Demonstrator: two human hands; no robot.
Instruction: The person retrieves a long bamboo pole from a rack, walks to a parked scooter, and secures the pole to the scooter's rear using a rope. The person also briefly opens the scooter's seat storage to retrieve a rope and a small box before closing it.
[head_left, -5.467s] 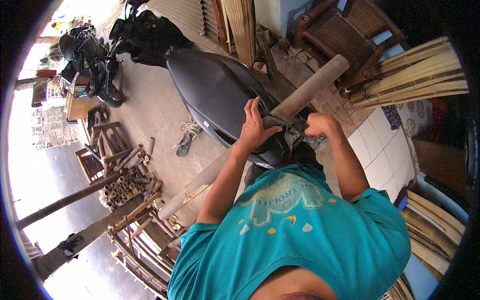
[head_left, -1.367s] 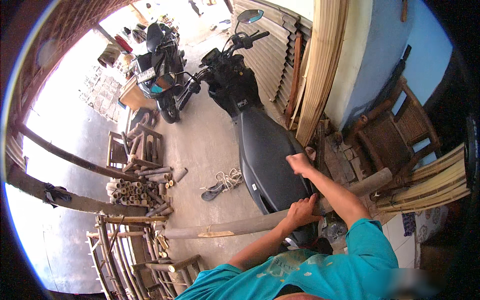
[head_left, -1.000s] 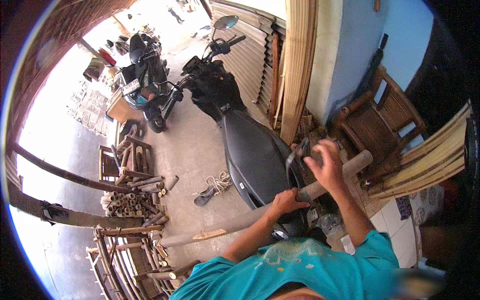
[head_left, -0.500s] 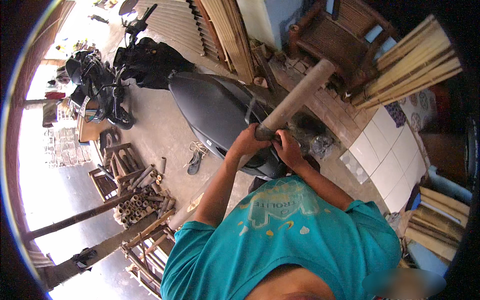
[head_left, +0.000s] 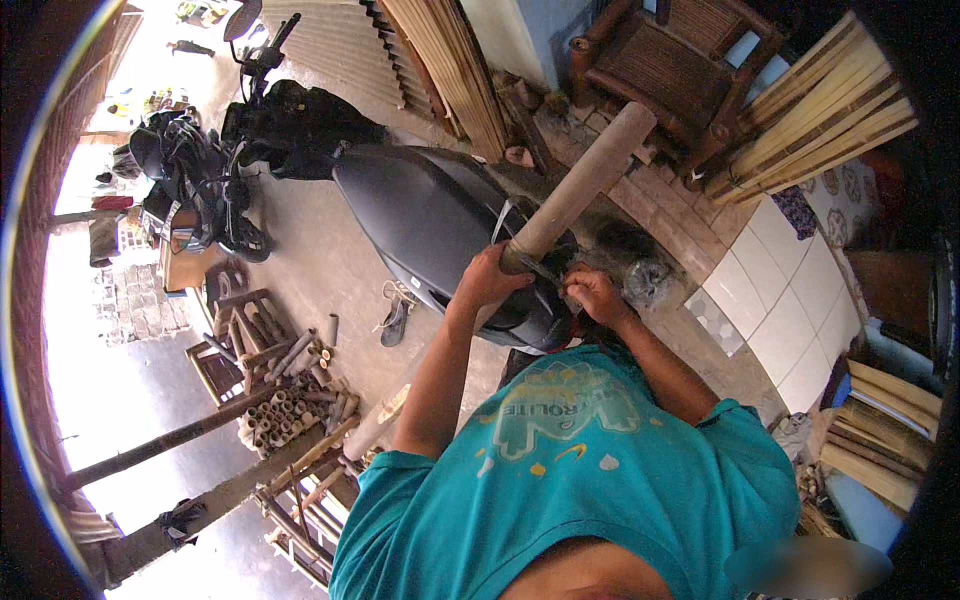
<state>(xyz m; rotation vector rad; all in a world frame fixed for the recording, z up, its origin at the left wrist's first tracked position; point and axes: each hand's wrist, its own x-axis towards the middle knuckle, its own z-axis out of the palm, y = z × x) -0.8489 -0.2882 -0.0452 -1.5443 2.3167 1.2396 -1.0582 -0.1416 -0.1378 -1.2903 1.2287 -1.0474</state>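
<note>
A long, thick bamboo pole [head_left: 585, 175] slants across in front of me, its far end up at the right. My left hand [head_left: 487, 278] is wrapped round it near the middle. A thin dark strip [head_left: 540, 267] goes about the pole just beside that hand, and a pale loose end sticks up on the far side. To the right of the pole, my right hand [head_left: 597, 292] is closed in a pinch on the strip's other end, apart from the pole. The strip's material is too small to tell. Beneath the pole stands a motorcycle with a black seat [head_left: 420, 200].
Another motorcycle [head_left: 225, 190] stands at the far left. Cut bamboo pieces [head_left: 285, 415] are piled at the left, near a wooden rack [head_left: 300, 515]. A sandal [head_left: 396, 322] lies on the floor. At the right are a bamboo chair [head_left: 670, 70], split bamboo slats [head_left: 820, 120] and white tiles [head_left: 785, 280].
My right hand has drawn away from the pole to the right, pulling the strip out. My left hand keeps its grip on the pole.
</note>
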